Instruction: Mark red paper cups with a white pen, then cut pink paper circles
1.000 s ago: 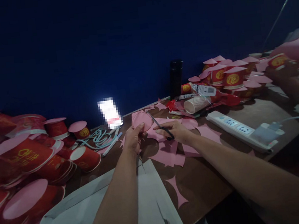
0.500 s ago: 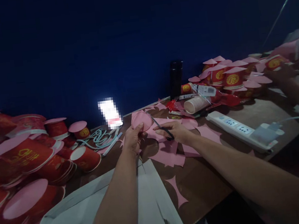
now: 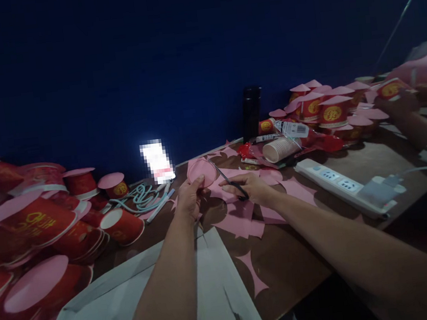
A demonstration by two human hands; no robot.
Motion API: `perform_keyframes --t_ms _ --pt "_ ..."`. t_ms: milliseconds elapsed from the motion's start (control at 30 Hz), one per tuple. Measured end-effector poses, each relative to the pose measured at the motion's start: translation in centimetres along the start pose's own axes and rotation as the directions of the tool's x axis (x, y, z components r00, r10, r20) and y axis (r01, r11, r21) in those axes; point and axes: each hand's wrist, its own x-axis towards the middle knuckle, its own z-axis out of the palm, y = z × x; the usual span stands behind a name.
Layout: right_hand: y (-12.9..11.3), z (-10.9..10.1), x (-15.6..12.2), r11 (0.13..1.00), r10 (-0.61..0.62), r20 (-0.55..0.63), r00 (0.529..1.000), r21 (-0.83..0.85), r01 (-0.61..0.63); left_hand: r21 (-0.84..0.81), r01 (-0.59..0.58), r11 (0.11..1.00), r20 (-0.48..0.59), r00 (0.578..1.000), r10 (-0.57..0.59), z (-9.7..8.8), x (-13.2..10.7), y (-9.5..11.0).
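Note:
Between the thumb and fingers of my left hand (image 3: 192,199) is a piece of pink paper (image 3: 201,170), roughly round, with a circular outline on it. My right hand (image 3: 250,187) is closed around dark-handled scissors (image 3: 226,177), whose blades point up and left to the right edge of the paper. Under and beside both hands lie pink paper scraps (image 3: 239,221) with curved cut edges. One more offcut (image 3: 253,274) rests nearer to me on the brown table (image 3: 289,280).
Red paper cups (image 3: 123,227) with pink discs crowd the left side; more capped cups (image 3: 332,113) stand back right. A power strip (image 3: 327,175), black bottle (image 3: 251,112), lit phone (image 3: 156,160), cable (image 3: 141,199) and white box (image 3: 136,297) surround my hands. Another person's hand (image 3: 400,105) holds a cup.
My hands, the paper and the scissors keep almost the same place. At the far right, the other person's hands and cup have shifted slightly.

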Motion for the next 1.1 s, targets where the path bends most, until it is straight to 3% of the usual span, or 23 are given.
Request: perform_keyframes --t_ms 367,733,1100 --pt "-0.3 0.0 -0.1 1.0 0.018 0.005 1.0 0.007 -0.018 0.022 -0.007 1.0 -0.058 0.998 0.008 -0.1 0.2 0.0" --pt "1.1 -0.3 0.5 0.999 -0.036 0.02 0.999 -0.038 0.036 0.02 -0.024 1.0 -0.088 0.996 0.026 -0.2 0.2 0.0" --pt "0.4 -0.1 0.3 0.997 -0.01 0.002 1.0 -0.075 0.01 0.041 -0.011 0.999 -0.101 0.995 0.015 0.0 0.0 0.2"
